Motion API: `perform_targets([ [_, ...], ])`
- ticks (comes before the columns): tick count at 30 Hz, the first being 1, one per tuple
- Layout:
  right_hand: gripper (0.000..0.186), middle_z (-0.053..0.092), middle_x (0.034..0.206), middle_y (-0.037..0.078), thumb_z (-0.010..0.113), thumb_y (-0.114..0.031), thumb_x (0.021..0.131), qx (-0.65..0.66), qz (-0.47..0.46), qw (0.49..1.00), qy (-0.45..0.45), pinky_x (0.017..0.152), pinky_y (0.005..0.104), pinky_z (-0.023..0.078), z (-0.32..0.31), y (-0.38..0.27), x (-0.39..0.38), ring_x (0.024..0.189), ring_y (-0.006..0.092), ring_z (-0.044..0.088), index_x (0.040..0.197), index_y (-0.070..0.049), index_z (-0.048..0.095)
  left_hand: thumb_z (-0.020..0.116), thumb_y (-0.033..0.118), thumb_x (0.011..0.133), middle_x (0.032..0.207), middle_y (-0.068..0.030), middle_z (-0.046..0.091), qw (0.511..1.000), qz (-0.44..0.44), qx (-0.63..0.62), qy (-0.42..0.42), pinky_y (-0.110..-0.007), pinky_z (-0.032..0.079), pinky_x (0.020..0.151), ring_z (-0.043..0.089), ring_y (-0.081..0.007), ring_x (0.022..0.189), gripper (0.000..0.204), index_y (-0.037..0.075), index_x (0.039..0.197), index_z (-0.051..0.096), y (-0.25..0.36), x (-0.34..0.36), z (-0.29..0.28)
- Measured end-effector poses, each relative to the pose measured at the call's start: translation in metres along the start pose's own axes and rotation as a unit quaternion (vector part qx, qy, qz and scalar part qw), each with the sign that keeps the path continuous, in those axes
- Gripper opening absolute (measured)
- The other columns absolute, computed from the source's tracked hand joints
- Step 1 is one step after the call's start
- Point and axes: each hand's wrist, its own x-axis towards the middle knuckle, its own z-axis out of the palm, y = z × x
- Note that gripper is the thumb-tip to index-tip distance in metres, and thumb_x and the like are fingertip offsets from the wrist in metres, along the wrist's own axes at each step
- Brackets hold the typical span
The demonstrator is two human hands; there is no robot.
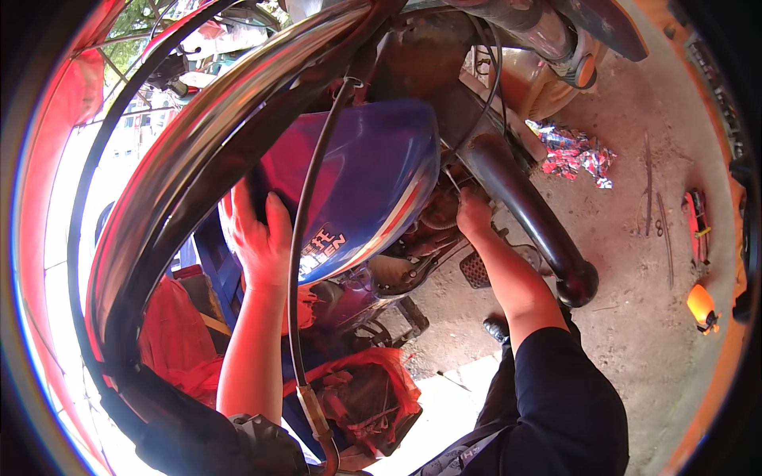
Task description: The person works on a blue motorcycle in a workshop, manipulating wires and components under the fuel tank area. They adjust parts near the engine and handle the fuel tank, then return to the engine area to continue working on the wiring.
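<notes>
A blue motorcycle fuel tank (pixel 373 166) with red and white stripes fills the middle of the view. My left hand (pixel 258 238) lies against the tank's left side, its fingers spread and the thumb apart, gripping nothing. On the tank's right, my right hand (pixel 474 213) reaches in low beside the engine (pixel 440 213). Its fingers are closed around a thin metal rod (pixel 453 178), whose far end goes in among the dark parts. Most of the right fingers are turned away from view. A black pipe-shaped bar (pixel 520 206) slants just past that hand.
A dark curved bar and black cable (pixel 305 206) cross in front of the tank. A foot pedal (pixel 475 271) sits below my right forearm. Near my feet is a red-bagged bin (pixel 369 401) of parts. An orange bottle (pixel 702 305) and red tool (pixel 697 226) lie at right.
</notes>
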Motion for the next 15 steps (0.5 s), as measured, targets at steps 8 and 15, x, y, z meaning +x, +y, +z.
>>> perform_targets([
  [8,0.007,0.061,0.077,0.018,0.047,-0.011,0.086,0.01,-0.004,0.999,-0.038,0.068,0.0509,0.046,0.011,-0.003,0.009,0.078,0.0389,0.061,0.091,-0.008,0.049,0.05,0.015,0.083,0.12,-0.0247,0.052,1.0,-0.015,-0.024,-0.011,-0.044,0.036,0.098,0.049,-0.0414,0.11,0.048,-0.004,0.127,0.048,-0.004,-0.002,0.001],
  [15,0.016,0.066,0.091,0.021,0.046,-0.007,0.084,-0.049,0.055,0.983,-0.167,0.077,0.0453,0.05,-0.033,-0.034,0.012,0.091,0.0371,0.064,0.097,-0.004,0.055,0.047,0.017,0.085,0.123,-0.0234,0.051,0.999,-0.029,0.012,-0.011,-0.042,0.035,0.099,0.048,-0.0391,0.114,0.045,-0.002,0.127,0.048,0.01,-0.001,-0.003],
])
